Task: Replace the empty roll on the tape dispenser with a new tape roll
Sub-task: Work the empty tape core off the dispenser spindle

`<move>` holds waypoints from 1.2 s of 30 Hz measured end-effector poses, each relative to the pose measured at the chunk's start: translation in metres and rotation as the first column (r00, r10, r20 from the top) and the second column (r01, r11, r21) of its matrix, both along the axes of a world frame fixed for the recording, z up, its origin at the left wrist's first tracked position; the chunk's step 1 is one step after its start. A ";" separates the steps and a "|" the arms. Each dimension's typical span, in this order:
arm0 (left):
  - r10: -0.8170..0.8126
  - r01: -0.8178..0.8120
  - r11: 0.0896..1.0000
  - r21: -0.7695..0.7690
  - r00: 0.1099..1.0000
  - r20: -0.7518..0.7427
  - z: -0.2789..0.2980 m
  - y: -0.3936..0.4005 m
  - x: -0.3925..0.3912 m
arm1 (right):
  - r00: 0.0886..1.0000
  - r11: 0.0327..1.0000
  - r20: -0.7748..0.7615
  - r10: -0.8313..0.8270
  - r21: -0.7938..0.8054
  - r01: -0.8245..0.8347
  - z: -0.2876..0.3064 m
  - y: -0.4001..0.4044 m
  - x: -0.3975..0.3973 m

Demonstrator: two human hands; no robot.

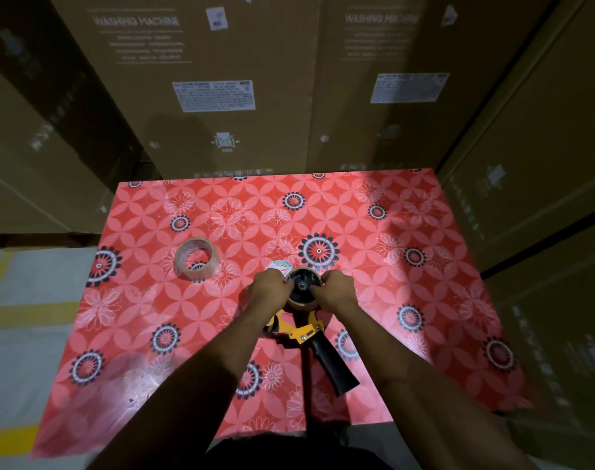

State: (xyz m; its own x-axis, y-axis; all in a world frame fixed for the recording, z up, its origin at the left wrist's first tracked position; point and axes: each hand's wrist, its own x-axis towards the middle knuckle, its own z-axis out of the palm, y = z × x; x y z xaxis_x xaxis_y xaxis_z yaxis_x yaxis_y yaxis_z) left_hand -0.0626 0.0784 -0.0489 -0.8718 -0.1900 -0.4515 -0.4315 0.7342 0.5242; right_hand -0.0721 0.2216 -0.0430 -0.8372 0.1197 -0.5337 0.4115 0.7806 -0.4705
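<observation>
1. Tape dispenser (304, 330), yellow-framed with a black handle, lies on the red flowered worktop (408, 205), its handle pointing toward the person and its black hub away from them.
2. On that hub sits a roll (302, 301) with a thin tan rim; whether any tape remains on it cannot be told from this view.
3. The left hand (268, 289) grips the roll's left edge, its fingers curled against the rim just beside the dispenser's hub.
4. The right hand (334, 290) grips the roll's right edge in the same way, fingers curled in, so the two hands clasp the roll from opposite sides.
5. Both forearms reach in from the near edge of the worktop and converge on the dispenser.
6. A new tape roll (194, 258), pale and translucent with a wide open centre, lies flat on the worktop, left of the dispenser and farther from the person, well apart from both hands.
7. A small round multicoloured thing (277, 265) shows just beyond the left hand, beside the dispenser's hub; what it is cannot be made out.
8. Large cardboard boxes (221, 62) printed "WASHING MACHINE" stand behind the worktop, beyond the dispenser, and more cartons rise to its right.
9. Grey floor (25, 283) with yellow lines lies left of the worktop.
</observation>
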 end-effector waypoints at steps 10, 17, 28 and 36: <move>0.102 -0.100 0.993 0.066 0.995 -0.017 0.001 -0.002 0.000 | 0.996 0.995 -0.043 -0.074 0.058 0.076 0.006 -0.009 -0.006; 0.175 -0.124 0.938 0.323 0.976 -0.132 0.037 -0.025 0.018 | 0.999 0.915 -0.054 0.001 -0.403 -0.023 -0.013 0.034 0.016; 0.000 -0.204 0.730 0.653 0.955 0.298 0.032 -0.013 0.031 | 0.921 0.953 -0.272 0.278 -0.039 -0.299 -0.028 0.009 0.013; 0.003 -0.265 0.762 0.590 0.914 0.406 0.020 -0.011 0.013 | 0.900 0.952 -0.363 0.242 -0.092 -0.293 -0.031 0.017 0.014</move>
State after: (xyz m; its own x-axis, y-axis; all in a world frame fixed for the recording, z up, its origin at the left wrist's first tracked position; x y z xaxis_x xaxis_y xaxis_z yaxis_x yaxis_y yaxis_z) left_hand -0.0492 0.0677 -0.0285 -0.6075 0.1448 -0.7810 -0.7500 0.2193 0.6240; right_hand -0.0584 0.2382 -0.0744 -0.9607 -0.1900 -0.2022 -0.0105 0.7532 -0.6578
